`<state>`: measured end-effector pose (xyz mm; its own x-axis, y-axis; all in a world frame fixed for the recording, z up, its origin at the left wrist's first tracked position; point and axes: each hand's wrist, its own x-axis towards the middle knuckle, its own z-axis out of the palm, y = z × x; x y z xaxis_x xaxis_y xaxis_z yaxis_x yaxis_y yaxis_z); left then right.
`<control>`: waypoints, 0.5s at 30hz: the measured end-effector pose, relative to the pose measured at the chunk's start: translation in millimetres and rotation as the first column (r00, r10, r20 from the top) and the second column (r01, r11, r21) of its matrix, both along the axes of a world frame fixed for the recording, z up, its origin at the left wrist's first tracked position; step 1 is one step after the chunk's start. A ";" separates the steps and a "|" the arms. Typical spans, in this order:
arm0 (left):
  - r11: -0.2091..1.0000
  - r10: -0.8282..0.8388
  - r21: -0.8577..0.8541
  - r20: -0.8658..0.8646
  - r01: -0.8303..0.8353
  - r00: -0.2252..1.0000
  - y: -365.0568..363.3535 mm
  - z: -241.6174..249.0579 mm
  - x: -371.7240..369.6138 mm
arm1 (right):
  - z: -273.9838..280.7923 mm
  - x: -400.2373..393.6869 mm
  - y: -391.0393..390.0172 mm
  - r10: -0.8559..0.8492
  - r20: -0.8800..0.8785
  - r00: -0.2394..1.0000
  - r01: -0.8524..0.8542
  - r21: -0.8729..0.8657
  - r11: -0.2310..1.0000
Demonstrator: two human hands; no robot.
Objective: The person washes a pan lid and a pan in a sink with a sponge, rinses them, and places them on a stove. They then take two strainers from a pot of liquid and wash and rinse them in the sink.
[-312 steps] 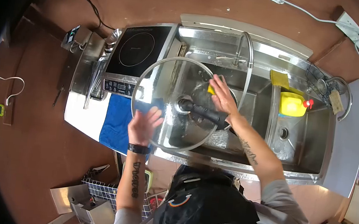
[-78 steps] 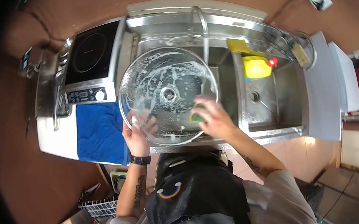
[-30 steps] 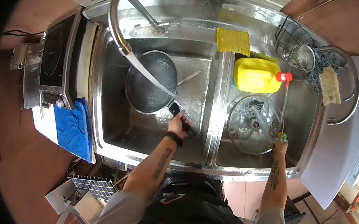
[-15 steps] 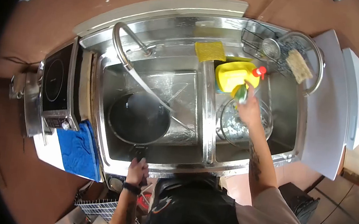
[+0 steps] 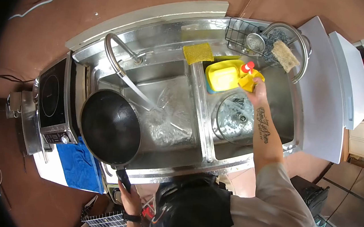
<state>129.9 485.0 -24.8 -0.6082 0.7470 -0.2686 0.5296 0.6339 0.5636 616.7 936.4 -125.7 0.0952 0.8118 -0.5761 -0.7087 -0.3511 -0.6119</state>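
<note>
My left hand (image 5: 130, 200) grips the handle of a black wok (image 5: 111, 125). The wok is tilted over the left edge of the left basin, its dark inside facing up. In my right hand (image 5: 257, 94) is a yellow sponge (image 5: 248, 80), held just below the red nozzle (image 5: 248, 67) of a yellow dish soap container (image 5: 223, 77). Below that hand, a round glass lid (image 5: 230, 127) lies in the right basin. Water runs from the left faucet (image 5: 114, 61) into the left basin (image 5: 177, 155), clear of the wok.
A yellow scrubbing cloth (image 5: 198, 53) lies on the back rim. Beside a second faucet (image 5: 308, 51), a wire rack (image 5: 238, 35) holds a strainer, with a tan sponge (image 5: 286, 56) nearby. An induction cooker (image 5: 50, 94) and a blue towel (image 5: 78, 164) are on the left.
My left hand has lifted the wok left, out from under the stream. My right hand has brought the sponge up beside the red nozzle. The view has shifted a little.
</note>
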 end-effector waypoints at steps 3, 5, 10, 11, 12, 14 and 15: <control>0.998 0.023 0.067 -0.006 -0.023 1.000 -6.5 1.4 9.4 | 19.8 -9.3 10.3 0.015 -0.041 0.999 -0.016 -0.019 1.000; 0.995 0.003 0.103 -0.016 -0.001 1.000 -12.4 3.8 14.5 | 18.5 -10.1 21.8 0.064 -0.012 0.998 -0.064 0.003 0.998; 0.973 0.192 0.085 0.228 -0.216 0.955 -17.0 26.7 33.1 | 12.6 -6.2 33.3 0.098 0.208 0.973 -0.086 -0.070 0.994; 0.973 0.193 0.081 0.226 -0.216 0.955 -17.7 29.4 37.6 | 13.5 -5.3 32.3 0.131 0.255 0.958 -0.108 -0.103 0.989; 0.948 0.293 0.019 0.340 -0.318 0.893 -6.7 45.2 48.3 | 8.9 -4.0 31.4 0.132 0.254 0.958 -0.108 -0.108 0.988; 0.910 0.393 -0.058 0.438 -0.411 0.809 -9.9 44.0 50.0 | -0.6 -5.8 30.5 0.088 0.237 0.968 -0.080 -0.043 0.996; 0.935 0.313 0.035 0.385 -0.352 0.868 -25.0 25.0 41.8 | -2.9 -6.3 29.8 0.093 0.236 0.967 -0.083 -0.050 0.995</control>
<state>171.7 459.9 0.2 -0.6972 0.5531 -0.4560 0.0396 0.6649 0.7459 610.4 966.2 -128.5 0.1624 0.8004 -0.5770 -0.5101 -0.4325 -0.7435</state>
